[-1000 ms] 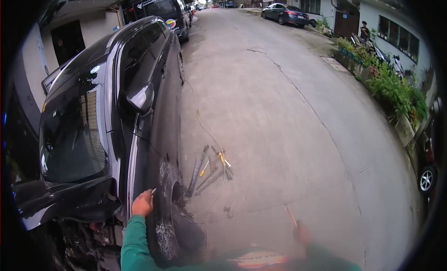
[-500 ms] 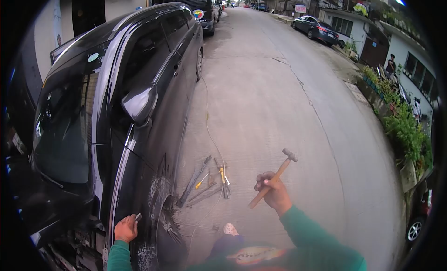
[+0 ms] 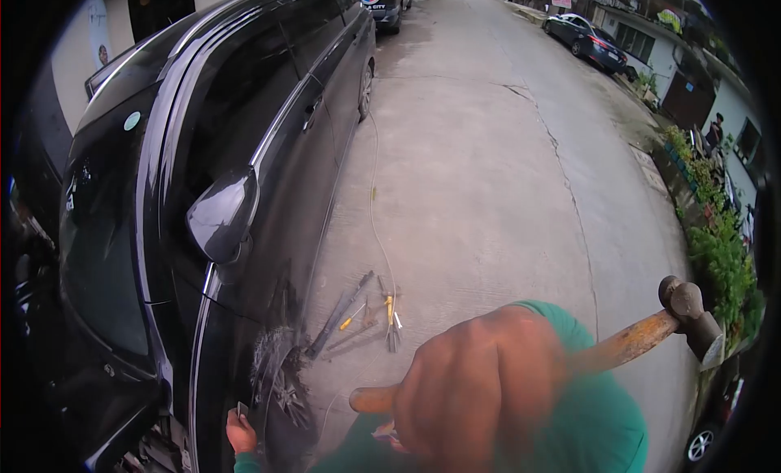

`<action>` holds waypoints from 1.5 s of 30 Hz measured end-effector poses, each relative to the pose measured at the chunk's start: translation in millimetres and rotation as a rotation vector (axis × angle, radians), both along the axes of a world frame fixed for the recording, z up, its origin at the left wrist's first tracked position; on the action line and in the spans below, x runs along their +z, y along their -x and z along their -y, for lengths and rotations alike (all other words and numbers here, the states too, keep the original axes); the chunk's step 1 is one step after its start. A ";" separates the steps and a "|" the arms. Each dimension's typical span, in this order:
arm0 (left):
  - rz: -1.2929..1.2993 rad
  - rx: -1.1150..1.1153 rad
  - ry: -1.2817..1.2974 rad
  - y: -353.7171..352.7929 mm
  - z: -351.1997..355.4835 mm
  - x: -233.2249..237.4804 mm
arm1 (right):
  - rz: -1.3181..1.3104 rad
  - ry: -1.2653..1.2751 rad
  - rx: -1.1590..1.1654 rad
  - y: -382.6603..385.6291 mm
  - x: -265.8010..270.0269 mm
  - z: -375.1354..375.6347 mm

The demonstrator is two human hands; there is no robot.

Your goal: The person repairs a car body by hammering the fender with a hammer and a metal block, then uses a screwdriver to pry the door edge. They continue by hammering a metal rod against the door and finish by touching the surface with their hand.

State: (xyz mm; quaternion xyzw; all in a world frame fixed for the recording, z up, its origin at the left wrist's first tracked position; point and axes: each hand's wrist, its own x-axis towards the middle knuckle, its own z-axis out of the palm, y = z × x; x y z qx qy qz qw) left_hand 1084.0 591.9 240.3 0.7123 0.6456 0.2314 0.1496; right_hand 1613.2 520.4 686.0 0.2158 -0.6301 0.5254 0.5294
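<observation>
My right hand (image 3: 488, 379) is raised close to the camera, large and slightly blurred. It is wrapped round the wooden handle of a hammer (image 3: 622, 343), whose metal head points to the right and has a rounded knob at one end. Low on the left, my left hand (image 3: 239, 434) is beside the fender of the dark car (image 3: 272, 221). A small grey metal piece (image 3: 242, 409) sticks up from its closed fingers. Scuffed, bare-looking patches show around the wheel arch (image 3: 272, 363) beside this hand.
On the concrete road (image 3: 464, 188) lie several tools, among them a long dark bar (image 3: 340, 317) and a yellow-handled tool (image 3: 389, 310). A thin hose (image 3: 374, 196) runs along the car. A parked sedan (image 3: 587, 42), plants (image 3: 720, 253) and a person (image 3: 714, 131) are to the right.
My right hand has lifted the hammer from over the road up near the camera. The left hand appears lower and a little farther right in view, still gripping the metal piece. The view has tilted.
</observation>
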 end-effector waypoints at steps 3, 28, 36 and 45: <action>0.016 0.146 0.206 -45.9 48.8 -41.2 | -0.232 -0.174 0.085 -18.1 -3.8 -61.7; 1.293 1.197 0.675 -564.0 150.7 -42.7 | 1.688 0.066 -0.164 -293.3 -297.6 -415.8; 0.984 1.186 0.713 -518.8 128.2 -11.7 | 1.868 -0.074 0.008 -251.0 -316.7 -429.9; 0.867 1.334 0.433 -527.0 79.6 -39.2 | 1.765 -0.642 0.198 -207.3 -429.0 -532.8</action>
